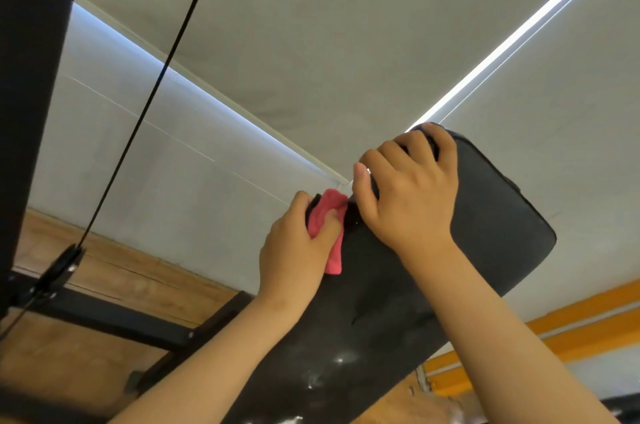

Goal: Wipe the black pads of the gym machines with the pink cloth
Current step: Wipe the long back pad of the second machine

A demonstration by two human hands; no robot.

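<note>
Pink cloth [328, 213] – one, bunched – is pressed against the left edge of a single black pad [491, 215], which tilts up across the middle and right of the scene. The person's left hand [298, 245] grips the cloth, fingers curled round it and the thumb pinning it on top, with a fold hanging down onto the pad's face. The right hand [412, 188] clasps the pad's far upper edge, just right of the cloth: its four fingers hook over the rim while the thumb stretches along the left edge, close to the cloth. Both bare forearms reach up from the near bottom of the scene. Pale smudges [339, 362] mark the near end of the pad.

One thin black cable [156, 94] runs diagonally at left, ending in one metal clip [65, 262] beside a broad black upright [31, 77]. Black frame bars [104, 314] cross in front of wood panelling [114, 267] at lower left. Two bright light strips [519, 32] – one left, one right – cut across the grey surface behind and run toward each other near the hands. Two yellow bars [575, 316] slant at lower right behind the right forearm.
</note>
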